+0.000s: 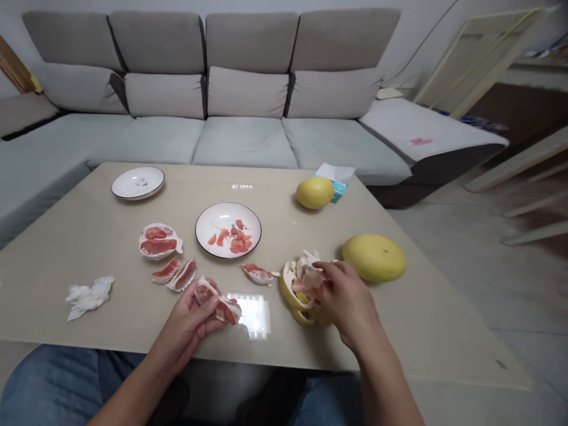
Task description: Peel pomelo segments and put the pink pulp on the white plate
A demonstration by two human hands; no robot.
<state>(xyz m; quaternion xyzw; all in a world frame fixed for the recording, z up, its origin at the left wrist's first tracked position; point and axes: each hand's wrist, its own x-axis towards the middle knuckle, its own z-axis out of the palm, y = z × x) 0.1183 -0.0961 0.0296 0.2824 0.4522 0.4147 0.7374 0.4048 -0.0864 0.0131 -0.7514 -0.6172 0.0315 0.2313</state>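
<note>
The left hand [186, 327] is curled, gripping a pink pomelo segment [217, 302] in front of the white plate [227, 216]. The right hand [344, 299], closed on white pith [308, 275], sits front-right of that plate, above a yellow pomelo rind [288, 293].

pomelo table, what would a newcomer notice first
The big yellow pomelo at the right stands out, a smaller one behind. Centre stage is a white plate of pink flesh. At the front, the left hand holds pink segments, the right hand grips torn yellow rind.
</note>
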